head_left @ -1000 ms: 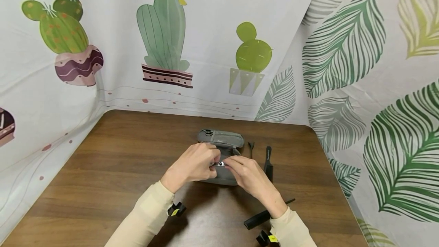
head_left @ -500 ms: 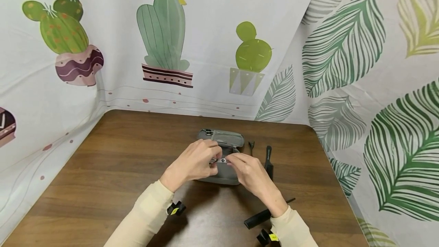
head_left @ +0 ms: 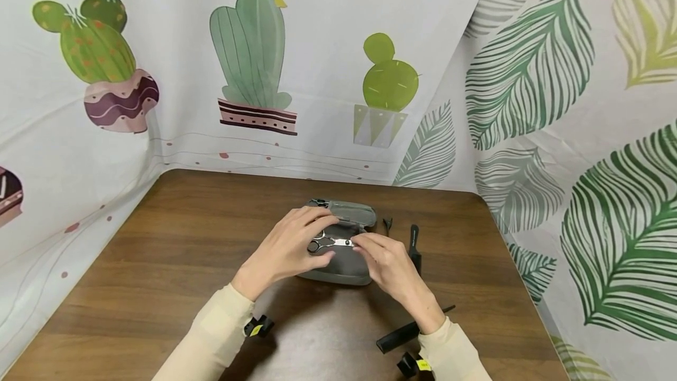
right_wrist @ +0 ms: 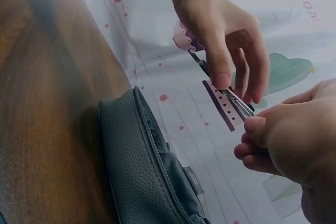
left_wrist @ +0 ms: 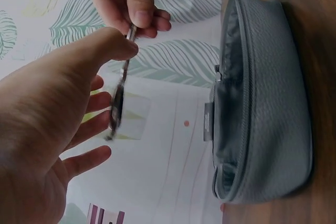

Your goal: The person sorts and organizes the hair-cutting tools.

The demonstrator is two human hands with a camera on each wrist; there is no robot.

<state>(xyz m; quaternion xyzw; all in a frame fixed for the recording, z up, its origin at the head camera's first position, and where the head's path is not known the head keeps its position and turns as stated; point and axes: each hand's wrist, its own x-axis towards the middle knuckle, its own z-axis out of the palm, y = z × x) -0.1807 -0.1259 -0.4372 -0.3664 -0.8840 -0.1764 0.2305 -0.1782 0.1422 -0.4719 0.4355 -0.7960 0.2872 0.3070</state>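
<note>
The right hand (head_left: 388,264) pinches the blade end of the silver scissors (head_left: 342,242) between thumb and fingers, holding them above the unzipped gray case (head_left: 338,278) on the wooden surface (head_left: 211,234). The left hand (head_left: 285,249) is spread wide about the handle loops, thumb well apart from its fingers; whether it touches them I cannot tell.

head view faces forward, down; wrist views (nearer, turned sideways) share scissors (left_wrist: 118,103).
</note>
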